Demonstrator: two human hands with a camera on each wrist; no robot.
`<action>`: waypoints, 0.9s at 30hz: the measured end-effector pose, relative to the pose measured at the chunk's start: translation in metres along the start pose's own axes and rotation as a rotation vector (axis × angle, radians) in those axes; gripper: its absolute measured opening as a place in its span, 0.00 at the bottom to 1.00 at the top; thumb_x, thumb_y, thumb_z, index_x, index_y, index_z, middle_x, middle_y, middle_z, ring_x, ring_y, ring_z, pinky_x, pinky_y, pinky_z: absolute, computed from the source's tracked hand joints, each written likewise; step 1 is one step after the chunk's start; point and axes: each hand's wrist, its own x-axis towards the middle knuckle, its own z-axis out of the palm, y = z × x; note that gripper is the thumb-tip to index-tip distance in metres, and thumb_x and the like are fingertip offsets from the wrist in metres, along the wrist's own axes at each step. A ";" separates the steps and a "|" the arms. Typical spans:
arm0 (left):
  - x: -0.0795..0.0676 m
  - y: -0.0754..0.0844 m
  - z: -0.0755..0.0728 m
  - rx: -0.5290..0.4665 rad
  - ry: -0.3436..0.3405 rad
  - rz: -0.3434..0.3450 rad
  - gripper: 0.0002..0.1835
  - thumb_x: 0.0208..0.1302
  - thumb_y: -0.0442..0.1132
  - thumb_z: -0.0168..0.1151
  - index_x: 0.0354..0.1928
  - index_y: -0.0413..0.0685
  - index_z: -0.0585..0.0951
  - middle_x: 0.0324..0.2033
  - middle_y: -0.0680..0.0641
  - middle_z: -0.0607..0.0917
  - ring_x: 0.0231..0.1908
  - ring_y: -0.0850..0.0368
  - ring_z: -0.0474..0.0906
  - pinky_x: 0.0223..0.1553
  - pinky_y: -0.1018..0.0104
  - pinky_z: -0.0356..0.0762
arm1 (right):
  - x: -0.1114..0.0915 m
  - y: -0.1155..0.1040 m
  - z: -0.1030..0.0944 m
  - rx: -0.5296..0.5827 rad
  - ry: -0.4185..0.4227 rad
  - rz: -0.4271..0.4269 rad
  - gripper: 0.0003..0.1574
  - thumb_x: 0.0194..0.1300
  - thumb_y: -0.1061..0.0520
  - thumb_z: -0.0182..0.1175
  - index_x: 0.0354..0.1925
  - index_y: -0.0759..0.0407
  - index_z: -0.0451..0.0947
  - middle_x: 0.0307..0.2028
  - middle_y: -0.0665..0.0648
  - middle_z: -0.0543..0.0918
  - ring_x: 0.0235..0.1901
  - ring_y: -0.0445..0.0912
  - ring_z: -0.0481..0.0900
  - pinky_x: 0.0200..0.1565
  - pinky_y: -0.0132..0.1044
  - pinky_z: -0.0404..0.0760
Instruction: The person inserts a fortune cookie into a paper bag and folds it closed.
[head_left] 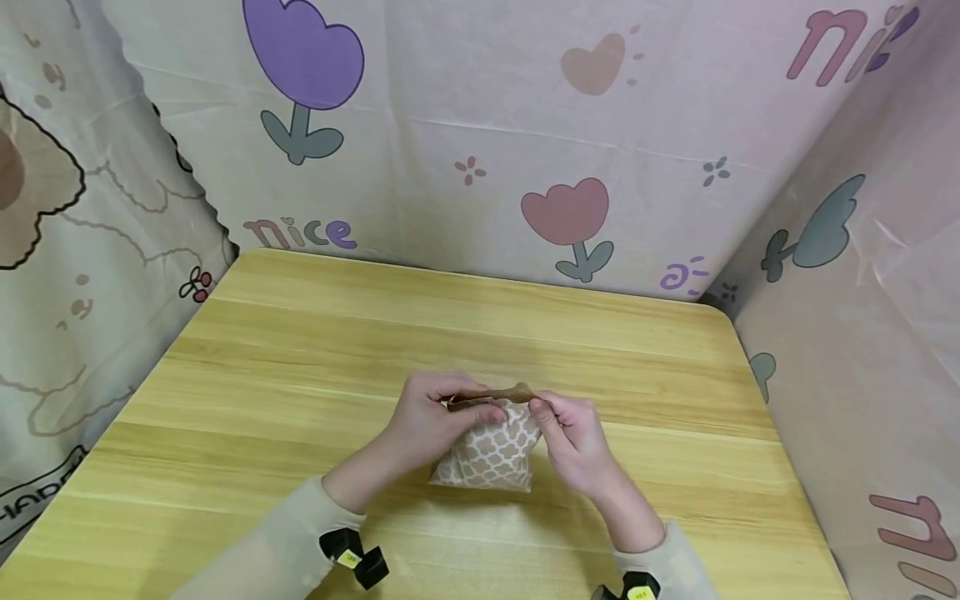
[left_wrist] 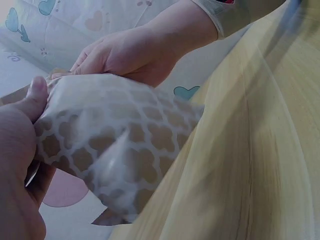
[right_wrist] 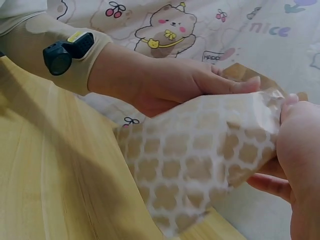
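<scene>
A brown paper bag point(head_left: 491, 450) with a white lattice pattern stands on the table, its upper edge gathered between both hands. My left hand point(head_left: 435, 417) grips the left side of the bag's mouth, thumb across the front and fingers behind. With thumb and curled fingers, my right hand point(head_left: 573, 437) pinches the right corner of the mouth. Plain brown paper of the back edge shows above the thumbs. In the left wrist view the bag point(left_wrist: 125, 140) bulges below the hands, its lower edge at the tabletop. What lies inside the bag is hidden.
The wood-grain table point(head_left: 300, 333) has rounded far corners. Printed cloth with tulips and hearts point(head_left: 450, 125) hangs behind it, and more cloth hangs along the left and right sides. Small black cameras point(head_left: 352, 557) are strapped to both wrists.
</scene>
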 end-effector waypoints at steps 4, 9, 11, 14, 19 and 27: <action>0.001 0.001 0.000 -0.004 0.019 -0.037 0.07 0.56 0.28 0.81 0.36 0.42 0.93 0.33 0.51 0.92 0.26 0.55 0.86 0.23 0.68 0.81 | 0.000 0.001 0.000 0.020 -0.040 0.000 0.15 0.76 0.75 0.53 0.43 0.65 0.85 0.25 0.55 0.83 0.25 0.42 0.80 0.30 0.30 0.81; 0.001 0.003 -0.002 -0.058 -0.010 -0.105 0.06 0.62 0.28 0.77 0.40 0.41 0.93 0.34 0.48 0.92 0.27 0.54 0.86 0.24 0.65 0.85 | 0.000 0.000 0.000 0.063 -0.049 0.050 0.15 0.71 0.76 0.57 0.46 0.64 0.86 0.37 0.57 0.91 0.36 0.47 0.89 0.41 0.38 0.88; 0.001 0.004 -0.003 -0.074 -0.023 -0.140 0.07 0.62 0.28 0.77 0.42 0.41 0.92 0.35 0.46 0.92 0.29 0.53 0.87 0.27 0.64 0.86 | 0.001 -0.002 0.000 0.074 -0.035 0.071 0.16 0.70 0.77 0.59 0.48 0.66 0.86 0.39 0.59 0.91 0.37 0.47 0.90 0.41 0.38 0.89; 0.001 0.006 -0.004 -0.074 -0.028 -0.169 0.07 0.62 0.28 0.77 0.42 0.40 0.92 0.36 0.47 0.92 0.30 0.53 0.87 0.29 0.66 0.86 | 0.002 -0.004 0.001 0.084 -0.012 0.100 0.17 0.68 0.78 0.60 0.50 0.68 0.86 0.42 0.61 0.91 0.41 0.47 0.90 0.43 0.39 0.89; 0.002 0.007 -0.004 -0.107 -0.030 -0.191 0.09 0.61 0.25 0.76 0.44 0.37 0.90 0.40 0.45 0.92 0.37 0.50 0.89 0.38 0.63 0.89 | 0.004 -0.007 0.004 0.085 0.029 0.145 0.15 0.66 0.78 0.63 0.48 0.68 0.87 0.44 0.61 0.91 0.44 0.48 0.90 0.45 0.40 0.89; 0.001 0.009 -0.006 -0.076 -0.058 -0.237 0.15 0.63 0.29 0.76 0.51 0.41 0.90 0.44 0.49 0.92 0.41 0.51 0.87 0.39 0.68 0.85 | 0.006 -0.007 0.003 0.096 0.088 0.202 0.12 0.64 0.78 0.65 0.43 0.70 0.88 0.39 0.61 0.92 0.37 0.43 0.88 0.36 0.35 0.89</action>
